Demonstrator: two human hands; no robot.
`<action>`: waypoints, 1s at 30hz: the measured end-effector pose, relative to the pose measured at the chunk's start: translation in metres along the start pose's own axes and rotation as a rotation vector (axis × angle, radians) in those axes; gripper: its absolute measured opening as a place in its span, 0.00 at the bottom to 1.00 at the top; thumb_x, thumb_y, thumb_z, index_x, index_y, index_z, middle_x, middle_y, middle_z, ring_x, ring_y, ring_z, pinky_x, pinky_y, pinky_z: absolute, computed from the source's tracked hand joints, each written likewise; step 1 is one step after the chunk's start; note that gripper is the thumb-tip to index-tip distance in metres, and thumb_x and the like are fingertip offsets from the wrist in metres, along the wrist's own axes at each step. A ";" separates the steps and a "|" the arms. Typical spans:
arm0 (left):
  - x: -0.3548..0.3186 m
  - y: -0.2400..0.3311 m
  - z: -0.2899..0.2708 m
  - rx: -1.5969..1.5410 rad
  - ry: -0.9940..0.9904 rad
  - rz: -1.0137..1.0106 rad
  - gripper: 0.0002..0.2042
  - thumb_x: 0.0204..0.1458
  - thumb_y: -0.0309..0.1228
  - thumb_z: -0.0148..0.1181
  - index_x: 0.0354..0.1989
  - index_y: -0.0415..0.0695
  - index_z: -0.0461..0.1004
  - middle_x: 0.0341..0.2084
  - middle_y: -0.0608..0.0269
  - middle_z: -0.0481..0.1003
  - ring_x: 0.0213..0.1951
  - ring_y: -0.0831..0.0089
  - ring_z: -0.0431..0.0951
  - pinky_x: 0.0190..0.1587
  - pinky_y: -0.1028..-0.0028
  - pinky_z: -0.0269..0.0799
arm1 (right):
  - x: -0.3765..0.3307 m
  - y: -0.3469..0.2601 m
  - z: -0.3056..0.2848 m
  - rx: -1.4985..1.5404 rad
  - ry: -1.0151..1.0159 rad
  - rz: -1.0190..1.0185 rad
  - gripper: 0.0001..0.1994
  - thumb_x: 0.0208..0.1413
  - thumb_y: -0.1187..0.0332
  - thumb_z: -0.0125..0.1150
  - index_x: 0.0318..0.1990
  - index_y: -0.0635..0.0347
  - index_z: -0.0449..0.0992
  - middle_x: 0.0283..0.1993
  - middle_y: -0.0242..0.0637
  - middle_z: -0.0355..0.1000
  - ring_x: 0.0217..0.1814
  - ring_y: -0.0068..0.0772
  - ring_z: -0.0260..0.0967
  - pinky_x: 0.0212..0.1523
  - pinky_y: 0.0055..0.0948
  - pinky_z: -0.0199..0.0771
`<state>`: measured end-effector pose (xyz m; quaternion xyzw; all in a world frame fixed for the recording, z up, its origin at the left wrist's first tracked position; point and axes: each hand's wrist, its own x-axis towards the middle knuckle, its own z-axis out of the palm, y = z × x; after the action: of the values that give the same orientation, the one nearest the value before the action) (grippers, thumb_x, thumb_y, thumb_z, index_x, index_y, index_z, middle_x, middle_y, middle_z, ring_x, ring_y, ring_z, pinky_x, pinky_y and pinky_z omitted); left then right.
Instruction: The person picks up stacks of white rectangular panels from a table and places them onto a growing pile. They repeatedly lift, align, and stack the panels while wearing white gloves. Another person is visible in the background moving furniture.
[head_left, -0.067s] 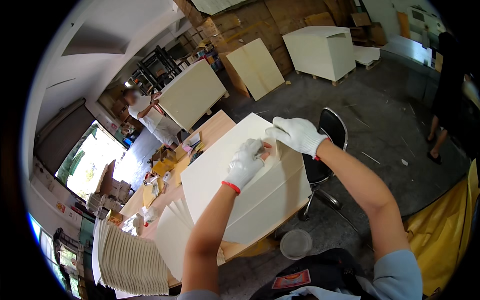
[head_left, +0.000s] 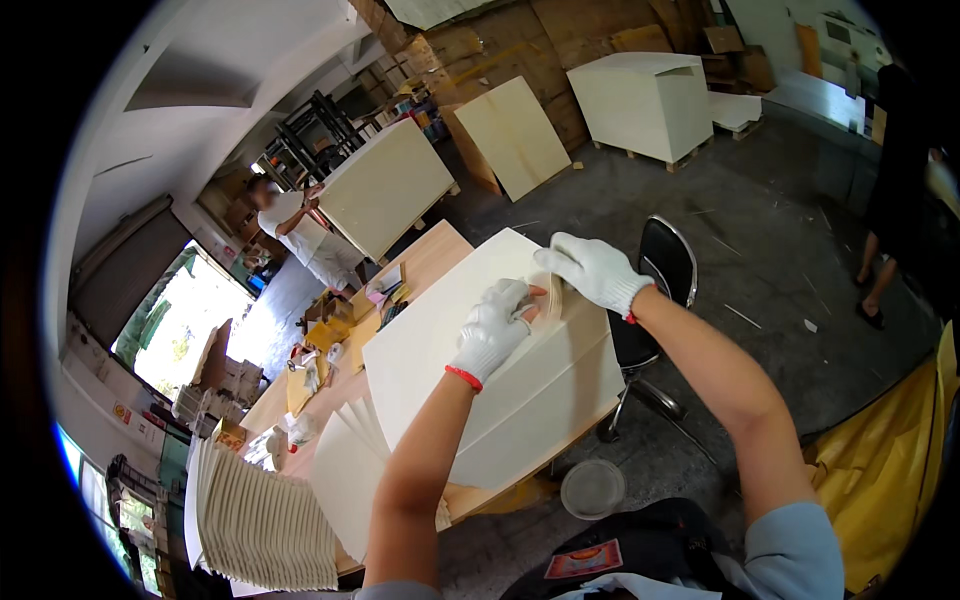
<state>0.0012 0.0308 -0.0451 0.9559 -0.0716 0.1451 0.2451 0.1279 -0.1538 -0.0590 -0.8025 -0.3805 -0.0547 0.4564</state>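
Note:
White knitted gloves with red cuffs cover both my hands over a large white board or carton (head_left: pixel 430 335) on the table. My left hand (head_left: pixel 495 330) is closed, bare fingertips showing, around the near-left side of a pale rounded roll (head_left: pixel 554 297) that looks like tape. Just beyond it, my right hand (head_left: pixel 597 272) reaches in from the right with its fingers together and bent down at the roll's upper edge. What those fingers pinch is hidden. The roll is above the board's right part, next to its folded-down front side.
A fanned stack of white sheets (head_left: pixel 265 515) lies at the table's near left. Scissors and small supplies lie along the wooden tabletop (head_left: pixel 440 245). A black chair (head_left: pixel 668 265) and a round bucket (head_left: pixel 592 489) stand by the table. Another person (head_left: pixel 300 235) handles a large white box.
Almost nothing differs. Both my hands stay at the roll, and the whole view has shifted very slightly.

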 end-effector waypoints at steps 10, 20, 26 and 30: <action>0.000 -0.019 -0.002 -0.401 -0.044 -0.035 0.21 0.58 0.28 0.67 0.60 0.43 0.76 0.55 0.51 0.80 0.61 0.59 0.80 0.64 0.63 0.73 | -0.016 0.000 0.024 0.294 0.210 0.158 0.27 0.71 0.41 0.44 0.38 0.58 0.72 0.32 0.49 0.73 0.39 0.59 0.72 0.43 0.48 0.68; 0.005 -0.028 0.004 -0.306 -0.031 0.014 0.24 0.55 0.32 0.71 0.61 0.42 0.76 0.56 0.50 0.80 0.61 0.57 0.79 0.65 0.63 0.72 | -0.022 0.004 0.026 0.313 0.281 0.116 0.25 0.72 0.44 0.45 0.38 0.59 0.71 0.32 0.51 0.72 0.40 0.61 0.72 0.42 0.50 0.66; -0.003 -0.003 0.000 -0.357 0.043 -0.034 0.22 0.58 0.35 0.69 0.61 0.47 0.77 0.50 0.49 0.82 0.52 0.60 0.82 0.58 0.66 0.75 | -0.026 -0.008 0.020 0.197 0.220 0.168 0.26 0.72 0.42 0.44 0.38 0.58 0.71 0.31 0.53 0.74 0.40 0.62 0.73 0.41 0.52 0.67; -0.001 0.004 -0.006 -0.073 -0.020 -0.083 0.20 0.58 0.36 0.69 0.59 0.51 0.78 0.38 0.52 0.81 0.38 0.64 0.81 0.46 0.66 0.76 | -0.020 0.005 0.029 0.187 0.298 0.133 0.26 0.71 0.42 0.46 0.38 0.59 0.72 0.26 0.45 0.71 0.32 0.47 0.74 0.39 0.42 0.69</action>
<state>-0.0019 0.0299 -0.0384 0.9499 -0.0397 0.1226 0.2847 0.1093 -0.1441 -0.0878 -0.7631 -0.2581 -0.1070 0.5828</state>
